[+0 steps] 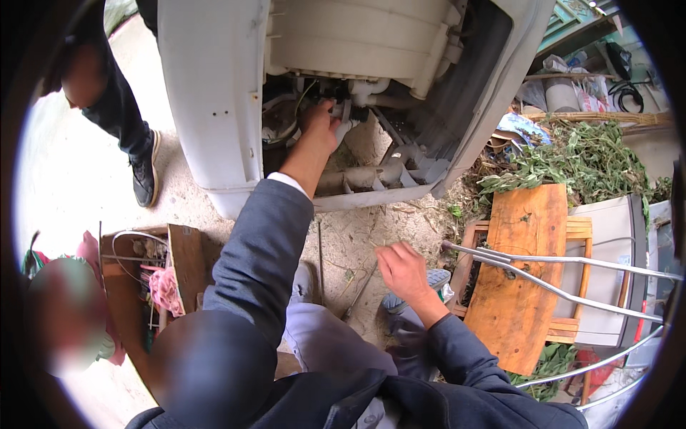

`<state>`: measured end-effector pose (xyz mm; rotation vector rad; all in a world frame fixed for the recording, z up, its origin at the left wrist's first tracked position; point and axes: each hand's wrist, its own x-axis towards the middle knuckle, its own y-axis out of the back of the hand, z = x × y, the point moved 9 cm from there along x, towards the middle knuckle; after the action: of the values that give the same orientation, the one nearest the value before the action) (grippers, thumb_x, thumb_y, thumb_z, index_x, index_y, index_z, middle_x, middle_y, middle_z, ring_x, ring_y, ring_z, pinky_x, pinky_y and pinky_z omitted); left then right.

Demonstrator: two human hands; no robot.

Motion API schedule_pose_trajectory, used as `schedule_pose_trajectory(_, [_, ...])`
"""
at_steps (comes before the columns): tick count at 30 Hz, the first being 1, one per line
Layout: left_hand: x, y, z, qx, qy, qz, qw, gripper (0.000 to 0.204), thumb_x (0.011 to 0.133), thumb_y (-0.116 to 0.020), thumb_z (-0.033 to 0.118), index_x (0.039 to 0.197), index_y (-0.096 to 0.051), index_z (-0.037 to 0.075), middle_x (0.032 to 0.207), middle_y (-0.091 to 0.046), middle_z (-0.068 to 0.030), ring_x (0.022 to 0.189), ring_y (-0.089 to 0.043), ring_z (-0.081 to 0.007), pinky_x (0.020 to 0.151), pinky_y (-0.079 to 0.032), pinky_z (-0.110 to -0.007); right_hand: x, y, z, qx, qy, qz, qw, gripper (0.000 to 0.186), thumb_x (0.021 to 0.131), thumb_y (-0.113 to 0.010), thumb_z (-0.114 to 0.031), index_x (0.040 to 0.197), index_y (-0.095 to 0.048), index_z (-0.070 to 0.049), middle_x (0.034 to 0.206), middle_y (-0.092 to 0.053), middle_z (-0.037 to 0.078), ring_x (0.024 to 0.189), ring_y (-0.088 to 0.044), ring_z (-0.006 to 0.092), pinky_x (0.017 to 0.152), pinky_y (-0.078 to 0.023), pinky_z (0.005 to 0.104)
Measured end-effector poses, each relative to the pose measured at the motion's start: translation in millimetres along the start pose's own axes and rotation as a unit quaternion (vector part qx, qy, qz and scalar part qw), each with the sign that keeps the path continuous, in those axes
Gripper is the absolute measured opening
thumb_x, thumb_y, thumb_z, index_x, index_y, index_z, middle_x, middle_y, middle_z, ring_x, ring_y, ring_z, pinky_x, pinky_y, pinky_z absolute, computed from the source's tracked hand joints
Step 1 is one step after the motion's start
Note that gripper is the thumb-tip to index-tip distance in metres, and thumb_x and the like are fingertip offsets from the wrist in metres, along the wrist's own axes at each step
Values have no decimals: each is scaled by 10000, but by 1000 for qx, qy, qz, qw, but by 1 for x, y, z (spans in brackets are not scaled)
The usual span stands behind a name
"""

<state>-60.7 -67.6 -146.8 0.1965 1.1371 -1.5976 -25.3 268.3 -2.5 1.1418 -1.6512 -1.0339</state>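
Observation:
A white appliance cabinet stands open at the top centre, showing a cream plastic tub, white hoses and wiring. My left hand reaches inside below the tub, fingers closed among the pipe fittings; what exactly they grip is partly hidden. A horizontal pale pipe lies along the cabinet's bottom. My right hand hovers above the littered concrete floor in front of the cabinet, fingers loosely bent and apart. A thin dark rod lies on the floor between my arms.
Another person's dark-trousered leg stands at upper left. A box of odds and ends sits lower left. At right are a wooden board, bent metal tubes, cut leafy branches and assorted clutter.

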Motion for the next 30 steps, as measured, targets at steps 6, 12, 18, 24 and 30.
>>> schedule_pose_trajectory(6, [-8,-4,-12,-11,13,-26,1000,208,939,-632,231,1105,-612,107,1015,-632,-71,905,-630,-228,762,-565,-337,86,30,-8,118,-75,128,982,193,882,-652,-123,1036,-677,-9,944,-673,159,836,-667,301,723,-544,358])
schedule_pose_trajectory(12, [-2,0,-13,-52,29,-22,998,301,938,-622,281,1178,-577,106,1040,-629,-112,920,-632,-254,779,-566,-388,166,0,22,282,-201,121,930,238,894,-645,-156,1086,-684,-21,977,-696,162,785,-676,249,695,-525,360])
schedule_pose_trajectory(18, [5,-2,-9,-67,84,-63,992,230,918,-626,321,968,-615,96,889,-654,-85,806,-626,-233,693,-538,-402,229,-124,65,719,-419,127,539,265,845,-724,-133,1055,-677,21,981,-686,124,788,-650,254,690,-518,382])
schedule_pose_trajectory(24, [-33,-4,8,-13,18,-37,999,220,922,-624,318,931,-640,99,872,-661,-71,768,-615,-218,687,-523,-383,250,-129,67,733,-474,206,443,255,814,-797,-138,978,-667,8,922,-682,118,804,-642,262,691,-530,447])
schedule_pose_trajectory(30, [-61,-8,29,127,-87,0,988,304,941,-602,324,1054,-634,44,1005,-675,-100,913,-633,-246,787,-510,-394,264,-126,73,711,-473,234,466,295,763,-816,-143,909,-660,61,902,-679,144,755,-642,275,677,-527,428])
